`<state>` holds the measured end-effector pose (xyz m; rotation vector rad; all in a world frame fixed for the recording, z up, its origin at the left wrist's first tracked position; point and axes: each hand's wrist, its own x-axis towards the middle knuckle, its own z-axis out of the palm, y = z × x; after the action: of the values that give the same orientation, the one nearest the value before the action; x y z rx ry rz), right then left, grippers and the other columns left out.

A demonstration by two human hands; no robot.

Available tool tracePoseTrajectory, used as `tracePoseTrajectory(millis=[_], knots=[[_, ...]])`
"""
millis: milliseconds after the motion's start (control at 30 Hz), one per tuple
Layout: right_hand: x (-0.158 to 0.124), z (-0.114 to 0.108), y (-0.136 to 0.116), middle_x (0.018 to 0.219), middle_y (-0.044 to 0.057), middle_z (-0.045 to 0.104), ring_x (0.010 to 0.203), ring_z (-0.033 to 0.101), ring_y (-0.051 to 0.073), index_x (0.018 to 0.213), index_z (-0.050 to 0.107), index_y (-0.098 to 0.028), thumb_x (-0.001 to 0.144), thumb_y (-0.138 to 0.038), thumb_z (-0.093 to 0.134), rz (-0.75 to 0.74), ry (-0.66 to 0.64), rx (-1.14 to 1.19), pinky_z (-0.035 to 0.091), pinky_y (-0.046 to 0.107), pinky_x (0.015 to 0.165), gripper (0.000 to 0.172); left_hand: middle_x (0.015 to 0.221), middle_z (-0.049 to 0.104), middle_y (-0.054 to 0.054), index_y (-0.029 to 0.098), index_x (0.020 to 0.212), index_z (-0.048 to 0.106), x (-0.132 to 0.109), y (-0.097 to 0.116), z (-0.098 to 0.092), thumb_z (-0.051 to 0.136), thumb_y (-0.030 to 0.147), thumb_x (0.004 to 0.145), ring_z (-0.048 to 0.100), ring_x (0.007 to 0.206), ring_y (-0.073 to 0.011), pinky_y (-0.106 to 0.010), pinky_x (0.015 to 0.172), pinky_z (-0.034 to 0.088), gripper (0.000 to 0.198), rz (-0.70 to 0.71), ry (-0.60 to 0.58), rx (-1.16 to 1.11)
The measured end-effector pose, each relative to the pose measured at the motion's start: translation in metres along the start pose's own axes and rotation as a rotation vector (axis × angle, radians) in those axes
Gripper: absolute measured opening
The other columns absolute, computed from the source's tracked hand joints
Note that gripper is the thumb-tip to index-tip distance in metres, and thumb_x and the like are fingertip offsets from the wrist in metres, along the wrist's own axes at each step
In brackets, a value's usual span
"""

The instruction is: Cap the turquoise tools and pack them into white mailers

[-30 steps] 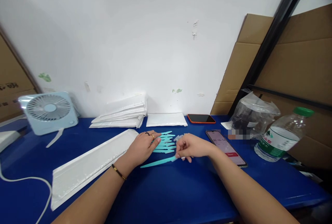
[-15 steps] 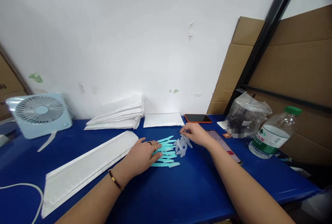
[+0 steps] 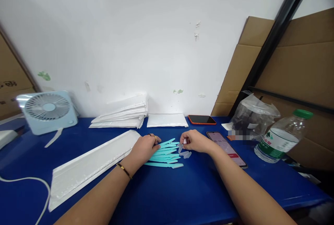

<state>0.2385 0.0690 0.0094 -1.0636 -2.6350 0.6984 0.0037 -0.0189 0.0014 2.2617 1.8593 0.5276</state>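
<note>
Turquoise eyebrow razors (image 3: 164,156) lie fanned side by side on the blue table (image 3: 167,190), blade ends to the right. My left hand (image 3: 146,147) is over their handle ends, with its fingers curled in and the thumb near the index finger; a razor at the far side comes out from between them. My right hand (image 3: 194,141) is closed in a pinch at the blade ends, with small translucent blade covers at its fingertips. A few more loose blade covers (image 3: 186,154) lie just below it.
A long white padded envelope (image 3: 91,169) lies at left. Behind are stacked envelopes (image 3: 122,112), a single flat one (image 3: 167,120) and an orange-edged phone (image 3: 202,119). At right are another phone (image 3: 229,150), a bagged cup (image 3: 252,115) and a water bottle (image 3: 280,139); a fan (image 3: 49,110) stands far left.
My left hand has drawn back slightly and curled its fingers. The right hand has come lower over the blade covers, and fewer of them show on the table. The view has shifted a little.
</note>
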Motion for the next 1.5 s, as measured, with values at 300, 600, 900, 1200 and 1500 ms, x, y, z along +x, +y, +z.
tracePoseTrajectory(millis=[300,600,900,1200,1500], knots=[[0.005,-0.001,0.006,0.068,0.001,0.062,0.054,0.061,0.012,0.089,0.059,-0.016,0.076,-0.027,0.056,0.053,0.123,0.272,0.045,0.020,0.048,0.017,0.079,0.063,-0.002,0.021,0.076,0.060,0.004,-0.010,0.008,0.049,0.027,0.076,0.057,0.073,-0.0157,-0.024,0.060,0.039,0.012,-0.136,-0.015,-0.124],[0.007,0.003,0.014,0.066,0.003,0.066,0.061,0.065,0.015,0.088,0.063,-0.015,0.072,-0.028,0.061,0.064,0.100,0.389,0.048,0.021,0.053,0.020,0.075,0.064,0.000,0.021,0.075,0.058,0.003,-0.012,0.007,0.046,0.024,0.079,0.055,0.070,-0.0139,-0.023,0.059,0.034,0.013,-0.107,0.035,-0.108],[0.009,0.003,0.007,0.066,0.006,0.068,0.060,0.063,0.015,0.084,0.066,-0.013,0.069,-0.037,0.066,0.011,0.097,0.484,0.048,0.023,0.054,0.028,0.074,0.064,0.000,0.020,0.077,0.058,0.006,-0.011,0.004,0.043,0.030,0.082,0.056,0.068,-0.0135,-0.023,0.060,0.037,0.019,-0.090,0.069,-0.245],[0.006,0.012,-0.010,0.059,0.002,0.061,0.053,0.054,0.010,0.081,0.068,-0.012,0.063,-0.038,0.072,-0.048,-0.004,0.562,0.041,0.020,0.049,0.032,0.072,0.064,0.002,0.021,0.080,0.061,0.003,-0.002,0.005,0.046,0.032,0.080,0.055,0.065,-0.0121,-0.022,0.058,0.036,0.019,0.025,-0.003,-0.276],[0.007,0.001,0.007,0.077,0.003,0.064,0.063,0.055,0.011,0.084,0.071,-0.020,0.076,-0.021,0.057,-0.097,0.183,0.061,0.041,0.022,0.057,0.017,0.087,0.064,-0.001,0.024,0.086,0.065,0.005,-0.014,0.004,0.050,0.028,0.076,0.056,0.082,-0.0158,-0.024,0.070,0.041,0.018,-0.002,0.066,-0.117]])
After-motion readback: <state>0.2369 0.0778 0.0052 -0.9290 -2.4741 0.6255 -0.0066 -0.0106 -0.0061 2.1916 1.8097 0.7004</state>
